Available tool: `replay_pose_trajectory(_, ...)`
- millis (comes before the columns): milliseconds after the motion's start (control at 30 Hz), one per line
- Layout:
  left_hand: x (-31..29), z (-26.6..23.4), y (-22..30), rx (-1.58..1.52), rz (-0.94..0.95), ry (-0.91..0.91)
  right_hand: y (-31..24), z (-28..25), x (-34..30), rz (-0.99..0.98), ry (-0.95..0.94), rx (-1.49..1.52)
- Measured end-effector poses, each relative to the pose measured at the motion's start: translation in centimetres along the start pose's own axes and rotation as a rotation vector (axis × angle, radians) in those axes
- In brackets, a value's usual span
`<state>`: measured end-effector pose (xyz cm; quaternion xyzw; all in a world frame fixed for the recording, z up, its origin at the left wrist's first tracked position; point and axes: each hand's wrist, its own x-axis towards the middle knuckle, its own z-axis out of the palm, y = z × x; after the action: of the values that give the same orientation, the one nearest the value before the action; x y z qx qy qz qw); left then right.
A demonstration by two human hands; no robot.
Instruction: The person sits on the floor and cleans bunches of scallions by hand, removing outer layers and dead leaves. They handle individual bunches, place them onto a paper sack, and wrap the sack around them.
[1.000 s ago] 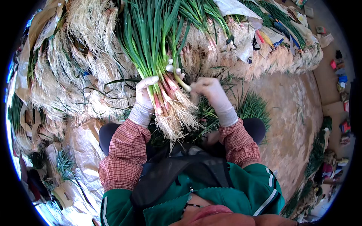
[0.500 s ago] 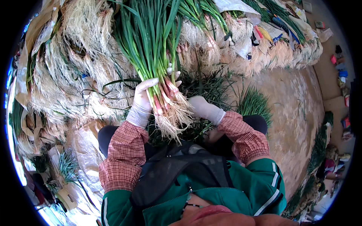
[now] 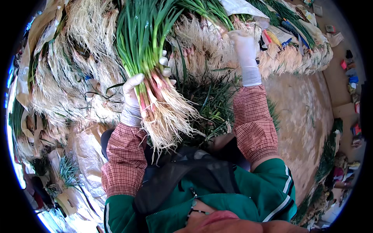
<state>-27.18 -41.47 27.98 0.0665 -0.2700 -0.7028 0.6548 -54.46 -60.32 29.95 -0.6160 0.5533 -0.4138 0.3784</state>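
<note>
A thick bunch of green garlic (image 3: 149, 83) hangs in my left hand (image 3: 133, 93), which is wrapped round its pinkish stems. Its leaves point away from me and the long pale roots dangle toward my lap. White gloves cover both hands. Over at the far heap, my right hand (image 3: 244, 48) is closed at the stem ends of more green garlic (image 3: 215, 23); its fingertips are partly hidden.
Heaped green garlic with pale roots (image 3: 74, 77) spans the far side and left. Loose green leaves (image 3: 210, 97) lie between my knees. Plastic sheeting (image 3: 91, 149) is at left, bare brown floor (image 3: 299, 112) at right. A white sheet (image 3: 244, 7) covers part of the heap.
My right hand has moved from beside the bunch's roots out to the far heap. My left hand has shifted slightly left with the bunch still in it.
</note>
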Motion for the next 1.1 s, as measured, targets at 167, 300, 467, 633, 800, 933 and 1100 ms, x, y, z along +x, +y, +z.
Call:
replay_pose_trajectory(167, 0.7, -1.8, -1.5, 0.020, -0.083, 0.024, 0.7, 4.0, -1.7, -0.249, 0.164, -0.523)
replay_pose_trajectory(300, 0.4, -2.0, -2.6, -0.142, -0.145, 0.091, -0.3, 6.3, -0.2, -0.210, 0.009, -0.871)
replay_pose_trajectory(467, 0.9, -0.8, -2.5, 0.032, -0.035, 0.050, -0.8, 6.9, -7.0, -0.465, -0.078, -0.710)
replay_pose_trajectory(633, 0.2, -3.3, -2.9, -0.081, -0.148, 0.092, 2.5, 9.8, -13.2, -0.321, -0.208, -0.195)
replay_pose_trajectory(800, 0.1, -2.0, -2.3, -0.151, -0.105, 0.034, 1.6, 9.0, -10.7, 0.072, -0.465, 0.252)
replay_pose_trajectory(933, 0.0, -1.6, -2.3, -0.146, -0.144, 0.086, -1.3, 11.3, -9.5, 0.269, -0.529, 0.768)
replay_pose_trajectory(1100, 0.1, -1.4, -2.0, -0.093, -0.123, 0.167, -2.7, 12.8, -7.9, 0.090, -0.346, 0.627)
